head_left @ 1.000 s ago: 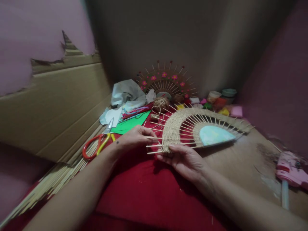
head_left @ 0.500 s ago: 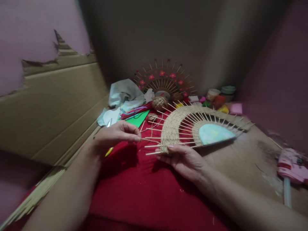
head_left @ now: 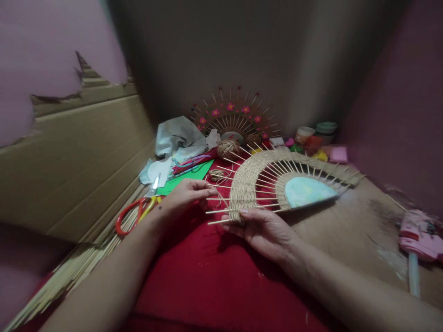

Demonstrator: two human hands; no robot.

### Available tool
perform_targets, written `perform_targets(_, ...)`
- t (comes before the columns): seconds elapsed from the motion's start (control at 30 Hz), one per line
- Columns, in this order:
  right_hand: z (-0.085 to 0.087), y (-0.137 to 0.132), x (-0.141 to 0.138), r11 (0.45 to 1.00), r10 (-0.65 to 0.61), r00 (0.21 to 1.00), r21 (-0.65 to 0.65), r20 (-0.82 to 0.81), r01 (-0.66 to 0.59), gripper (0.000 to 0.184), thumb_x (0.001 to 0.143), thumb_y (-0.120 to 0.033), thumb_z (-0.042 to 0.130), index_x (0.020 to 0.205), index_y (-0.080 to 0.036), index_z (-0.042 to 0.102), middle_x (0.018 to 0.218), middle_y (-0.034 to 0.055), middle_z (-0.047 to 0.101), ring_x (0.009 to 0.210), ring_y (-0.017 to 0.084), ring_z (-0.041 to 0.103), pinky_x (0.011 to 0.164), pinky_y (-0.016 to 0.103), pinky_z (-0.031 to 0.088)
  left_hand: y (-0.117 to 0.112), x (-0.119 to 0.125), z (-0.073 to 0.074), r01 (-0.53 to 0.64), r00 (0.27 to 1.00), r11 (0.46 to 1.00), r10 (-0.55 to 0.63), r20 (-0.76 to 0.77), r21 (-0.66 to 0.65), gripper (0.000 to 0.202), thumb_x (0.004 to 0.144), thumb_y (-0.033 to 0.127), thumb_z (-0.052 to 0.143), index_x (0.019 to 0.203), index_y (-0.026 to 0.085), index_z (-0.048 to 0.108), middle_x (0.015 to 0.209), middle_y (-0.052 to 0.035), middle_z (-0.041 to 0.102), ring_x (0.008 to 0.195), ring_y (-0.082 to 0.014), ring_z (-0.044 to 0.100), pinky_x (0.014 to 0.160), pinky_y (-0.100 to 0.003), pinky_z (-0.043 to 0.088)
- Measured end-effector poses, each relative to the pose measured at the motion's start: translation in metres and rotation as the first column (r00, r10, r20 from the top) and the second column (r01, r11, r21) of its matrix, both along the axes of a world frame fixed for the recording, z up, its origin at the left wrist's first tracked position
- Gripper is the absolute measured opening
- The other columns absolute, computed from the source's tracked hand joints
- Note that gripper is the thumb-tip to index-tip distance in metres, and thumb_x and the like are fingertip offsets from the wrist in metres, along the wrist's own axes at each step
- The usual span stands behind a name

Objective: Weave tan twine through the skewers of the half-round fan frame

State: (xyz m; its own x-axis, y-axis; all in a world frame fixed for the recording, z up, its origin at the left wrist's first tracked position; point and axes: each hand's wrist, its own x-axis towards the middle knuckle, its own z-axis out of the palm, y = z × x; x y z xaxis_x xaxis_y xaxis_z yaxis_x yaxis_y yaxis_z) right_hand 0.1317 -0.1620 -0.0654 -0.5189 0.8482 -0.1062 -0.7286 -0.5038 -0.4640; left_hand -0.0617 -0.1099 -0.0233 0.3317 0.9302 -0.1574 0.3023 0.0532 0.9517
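A half-round fan of thin sticks, a woven fan (head_left: 244,184), has a broad twine band and a pale blue centre panel (head_left: 308,192). My right hand (head_left: 265,230) grips the lower left end of its band, thumb on top and fingers beneath. Just left of the band, my left hand (head_left: 192,191) pinches a strand of twine (head_left: 223,198) that runs to the weave near the lowest sticks. Behind the sticks lies a small bundle of twine (head_left: 218,175).
Scissors (head_left: 131,216) and a pile of thin sticks (head_left: 78,267) lie at left beside a cardboard sheet (head_left: 90,166). A twine ball (head_left: 228,149) and a flowered fan (head_left: 230,113) are at the back. A pink glue gun (head_left: 420,235) rests at right.
My left hand has moved right and slightly up, closer to the fan's sticks, and the twine is now slacker. The scissors' handles have come into sight. My right hand keeps its grip.
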Motion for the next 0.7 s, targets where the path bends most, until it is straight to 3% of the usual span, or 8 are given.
perform_targets(0.1,0.002,-0.001,0.0,1.0,0.004,1.0,0.02,0.002,-0.004,0.008,0.068,-0.004,0.059,0.069,-0.01,0.064,0.081,0.0082,0.067,0.078,0.019,0.062,0.087,0.043,0.044,-0.003,0.015,-0.011,-0.054,0.995,0.998,0.056,0.079,-0.027,0.027,0.072,0.037,0.061,0.082,0.013,0.063,0.058,-0.0029,0.058,0.047,-0.011,0.051,0.048,-0.025,0.041)
perform_targets(0.23,0.004,-0.003,0.001,0.999,0.013,1.0,0.042,0.001,-0.013,0.015,0.069,-0.005,0.057,0.079,-0.012,0.065,0.091,0.0077,0.067,0.074,0.016,0.061,0.077,0.038,0.049,0.005,0.023,-0.021,-0.05,0.999,0.994,0.048,0.025,0.095,0.024,0.07,0.035,0.062,0.077,0.012,0.064,0.064,-0.0047,0.062,0.054,-0.0124,0.053,0.05,-0.024,0.04)
perform_targets(0.43,0.002,-0.003,0.002,0.999,0.017,1.0,0.034,0.024,-0.017,0.017,0.068,-0.005,0.057,0.081,-0.011,0.065,0.098,0.0085,0.066,0.074,0.016,0.059,0.071,0.036,0.049,0.015,0.021,-0.02,-0.088,0.988,0.962,0.117,-0.098,0.258,0.023,0.07,0.034,0.062,0.073,0.012,0.066,0.072,-0.0051,0.064,0.065,-0.0151,0.055,0.059,-0.026,0.042)
perform_targets(0.57,0.002,-0.003,0.001,1.0,0.01,1.0,0.015,0.025,-0.01,0.016,0.066,-0.005,0.059,0.081,-0.01,0.066,0.093,0.0089,0.067,0.073,0.016,0.059,0.07,0.035,0.049,0.015,0.015,-0.016,-0.108,0.979,0.89,0.173,-0.107,0.442,0.02,0.072,0.035,0.06,0.075,0.016,0.065,0.076,-0.0028,0.065,0.073,-0.0161,0.056,0.069,-0.027,0.042)
perform_targets(0.7,0.002,-0.003,0.0,1.0,-0.009,1.0,-0.025,0.026,0.01,0.012,0.064,-0.004,0.061,0.074,-0.009,0.065,0.084,0.0085,0.067,0.071,0.016,0.059,0.069,0.034,0.049,0.014,0.005,-0.016,-0.174,0.948,0.799,0.293,-0.121,0.575,0.02,0.075,0.037,0.057,0.075,0.018,0.063,0.073,-0.001,0.064,0.071,-0.0149,0.055,0.068,-0.026,0.042)
